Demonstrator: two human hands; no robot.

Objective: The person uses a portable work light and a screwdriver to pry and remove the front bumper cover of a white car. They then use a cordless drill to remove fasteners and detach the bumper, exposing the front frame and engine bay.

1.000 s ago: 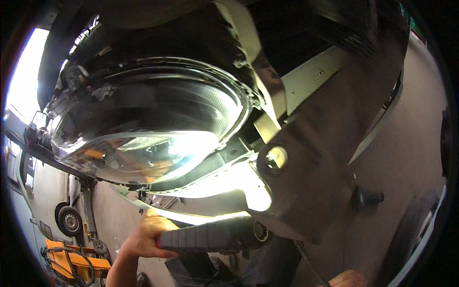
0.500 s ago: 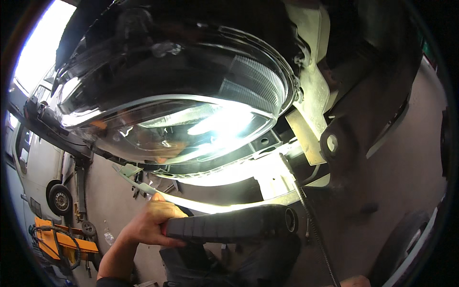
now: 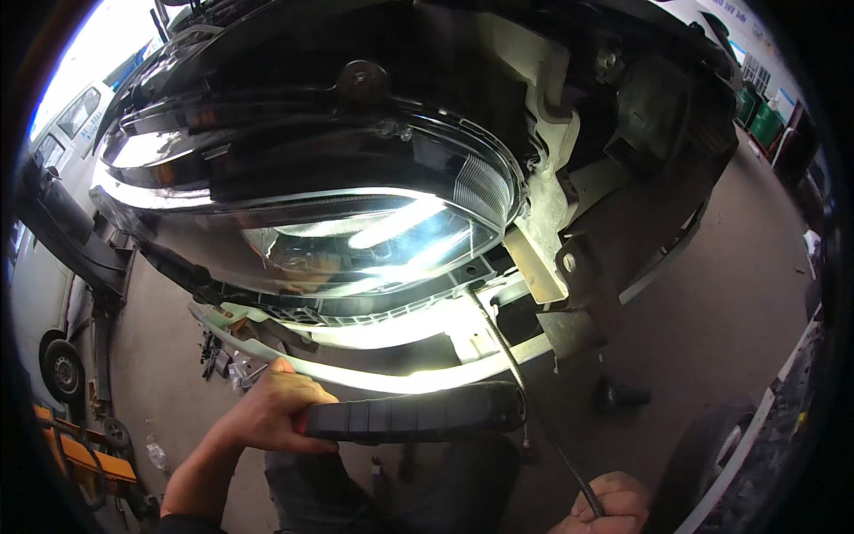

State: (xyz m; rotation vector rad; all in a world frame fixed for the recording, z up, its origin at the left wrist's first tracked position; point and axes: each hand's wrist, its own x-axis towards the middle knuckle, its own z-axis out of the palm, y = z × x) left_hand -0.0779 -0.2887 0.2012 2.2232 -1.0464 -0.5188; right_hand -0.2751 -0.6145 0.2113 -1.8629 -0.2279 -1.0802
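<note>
Flexible rod (image 3: pixel 527 393) ran from the right hand (image 3: pixel 614 501), closed round its near end, to the near edge of the headlight (image 3: pixel 311 245); contact at the tip was unclear. The left hand (image 3: pixel 283 411) gripped the left end of a black lamp (image 3: pixel 418 416). The step seemed to be aiming the rod under light; the next move likely called for small, steady guidance.

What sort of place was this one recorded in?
Probably a vehicle repair workshop: a large headlight with an exposed metal bracket beside it, another vehicle at left, and loose items on the floor.
</note>
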